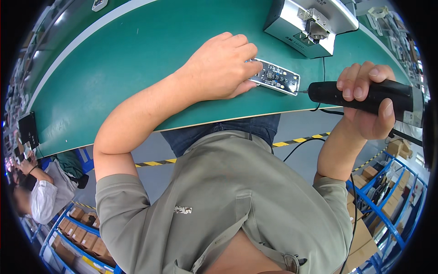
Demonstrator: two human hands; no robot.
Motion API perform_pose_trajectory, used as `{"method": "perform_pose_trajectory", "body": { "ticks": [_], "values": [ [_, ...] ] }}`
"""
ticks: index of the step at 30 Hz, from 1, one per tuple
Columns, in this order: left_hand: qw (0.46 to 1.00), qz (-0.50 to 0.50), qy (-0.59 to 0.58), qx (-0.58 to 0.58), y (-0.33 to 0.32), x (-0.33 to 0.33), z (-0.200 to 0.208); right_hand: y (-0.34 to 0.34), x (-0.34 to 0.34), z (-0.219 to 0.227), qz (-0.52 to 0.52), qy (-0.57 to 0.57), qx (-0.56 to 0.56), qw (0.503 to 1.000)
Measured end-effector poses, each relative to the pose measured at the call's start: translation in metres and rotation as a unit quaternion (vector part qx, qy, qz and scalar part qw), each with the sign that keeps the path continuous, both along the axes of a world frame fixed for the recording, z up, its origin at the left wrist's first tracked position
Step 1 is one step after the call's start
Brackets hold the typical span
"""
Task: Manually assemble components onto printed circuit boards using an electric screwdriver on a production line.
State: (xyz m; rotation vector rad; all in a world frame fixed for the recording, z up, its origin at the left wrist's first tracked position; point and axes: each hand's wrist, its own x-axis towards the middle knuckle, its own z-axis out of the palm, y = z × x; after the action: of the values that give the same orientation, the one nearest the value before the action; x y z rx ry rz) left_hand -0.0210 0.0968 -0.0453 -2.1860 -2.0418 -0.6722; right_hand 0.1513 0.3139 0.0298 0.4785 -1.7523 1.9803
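Observation:
My left hand (231, 65) grips one end of a slim white-edged housing with a dark circuit board (279, 78) in it, on the green table. The fingers cover that end of the housing. In my right hand (365, 98) is a black electric screwdriver (331, 93), held level with the fingers wrapped round its body. Its thin bit points left, and the tip is at or very near the board's right end. Whether the tip touches a screw there is too small to tell.
A silver box-shaped screw feeder (303, 29) stands at the back right of the green table (137, 68). Black cables hang by the table's front edge. At far left another person (45, 196) works. Blue racks (388, 205) with cartons stand behind me.

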Motion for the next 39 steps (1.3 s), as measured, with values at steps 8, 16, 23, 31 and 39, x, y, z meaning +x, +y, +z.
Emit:
{"method": "perform_pose_trajectory", "body": {
  "ticks": [8,16,23,31,39],
  "values": [
    [1.000,0.000,-0.009,0.003,-0.001,0.001,0.003,-0.002,0.002,0.000,-0.004,-0.006,0.007,1.000],
    [1.000,-0.008,-0.026,-0.007,0.000,-0.002,0.003,-0.004,0.005,0.000,0.039,-0.019,0.021,0.999],
    [1.000,0.000,-0.017,0.003,-0.004,-0.004,0.006,-0.007,0.002,-0.004,0.007,-0.016,-0.020,1.000],
    [0.998,0.007,0.008,0.054,0.000,0.004,-0.001,0.034,0.022,0.008,-0.104,-0.002,-0.053,0.993],
    [1.000,0.012,-0.009,0.016,-0.010,0.012,0.014,0.042,-0.003,-0.048,-0.278,0.038,-0.125,0.952]
  ]
}}
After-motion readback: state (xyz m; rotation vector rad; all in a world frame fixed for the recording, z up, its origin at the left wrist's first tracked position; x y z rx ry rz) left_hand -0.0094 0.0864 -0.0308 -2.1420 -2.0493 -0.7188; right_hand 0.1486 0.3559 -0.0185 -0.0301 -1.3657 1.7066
